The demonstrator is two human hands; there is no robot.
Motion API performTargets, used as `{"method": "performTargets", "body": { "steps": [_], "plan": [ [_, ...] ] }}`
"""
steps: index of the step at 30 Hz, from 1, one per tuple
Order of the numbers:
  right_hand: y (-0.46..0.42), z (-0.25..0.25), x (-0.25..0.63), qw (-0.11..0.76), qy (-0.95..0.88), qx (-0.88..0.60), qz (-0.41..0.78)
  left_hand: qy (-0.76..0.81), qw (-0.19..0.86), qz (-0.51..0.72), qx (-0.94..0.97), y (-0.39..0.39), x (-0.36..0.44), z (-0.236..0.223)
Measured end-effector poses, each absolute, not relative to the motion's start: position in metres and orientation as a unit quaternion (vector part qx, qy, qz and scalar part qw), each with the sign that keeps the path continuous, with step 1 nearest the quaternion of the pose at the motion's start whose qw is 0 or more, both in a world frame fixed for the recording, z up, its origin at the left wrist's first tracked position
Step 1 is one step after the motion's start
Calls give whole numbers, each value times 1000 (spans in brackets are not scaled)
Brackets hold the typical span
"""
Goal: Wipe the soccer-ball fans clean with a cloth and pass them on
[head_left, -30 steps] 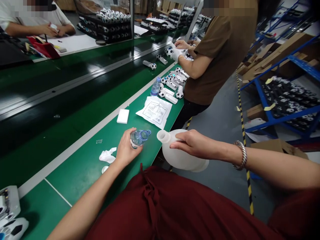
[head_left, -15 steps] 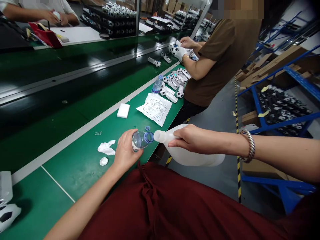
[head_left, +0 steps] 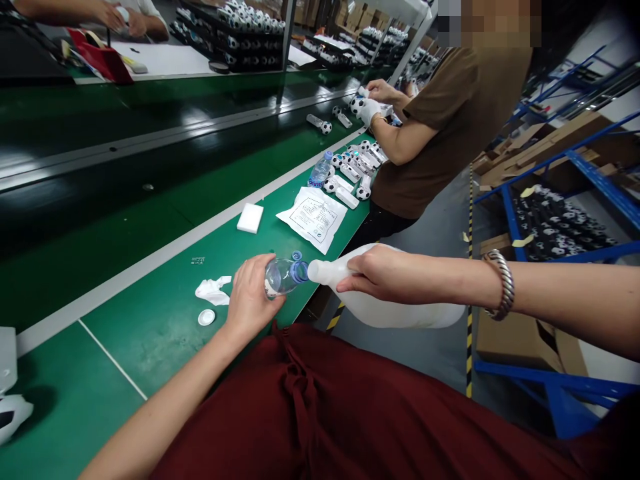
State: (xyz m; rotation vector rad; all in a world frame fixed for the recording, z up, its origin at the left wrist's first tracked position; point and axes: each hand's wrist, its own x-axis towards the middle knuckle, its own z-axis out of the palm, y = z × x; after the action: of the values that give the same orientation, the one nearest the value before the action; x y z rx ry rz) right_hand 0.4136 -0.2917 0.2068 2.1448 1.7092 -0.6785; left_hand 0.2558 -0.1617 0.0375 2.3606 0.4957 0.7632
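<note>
Both vessels have been opened: no cap is seen on the small bottle (head_left: 281,277) or on the mouth of the white jug (head_left: 410,313), and a blue cap (head_left: 297,255) and a white lid (head_left: 206,317) are left lying loose on the green table (head_left: 165,373). The small bottle is held by the left hand (head_left: 250,293), its fingers curled closely round the side, near the table's edge and tilted towards the jug. The jug is gripped near its neck by the right hand (head_left: 377,273), with the fingers closed, and its body is held nearly level out past the table's edge. The two mouths have been brought together, though whether they touch cannot be told. The pouring is judged to be at its start at most, since no stream can be made out and the level in the bottle is unclear; the filling and the capping are judged to be left. Compared with the frame from a second ago, the jug has been tipped further towards level, the gap between the mouths has been narrowed, the bottle has been leaned over more, and the blue cap, not visible then, is now shown beside the bottle.
</note>
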Motion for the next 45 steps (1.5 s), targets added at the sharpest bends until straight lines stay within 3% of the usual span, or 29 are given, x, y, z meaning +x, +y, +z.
{"method": "performTargets", "body": {
  "steps": [12, 24, 45],
  "plan": [
    [-281, 215, 416, 157, 581, 753, -267, 191, 299, 296, 887, -161, 259, 36],
    [-267, 221, 413, 253, 567, 740, -257, 202, 291, 299, 886, -160, 261, 36],
    [-256, 222, 412, 291, 564, 733, -244, 207, 296, 308, 880, -161, 265, 30]
  ]
}}
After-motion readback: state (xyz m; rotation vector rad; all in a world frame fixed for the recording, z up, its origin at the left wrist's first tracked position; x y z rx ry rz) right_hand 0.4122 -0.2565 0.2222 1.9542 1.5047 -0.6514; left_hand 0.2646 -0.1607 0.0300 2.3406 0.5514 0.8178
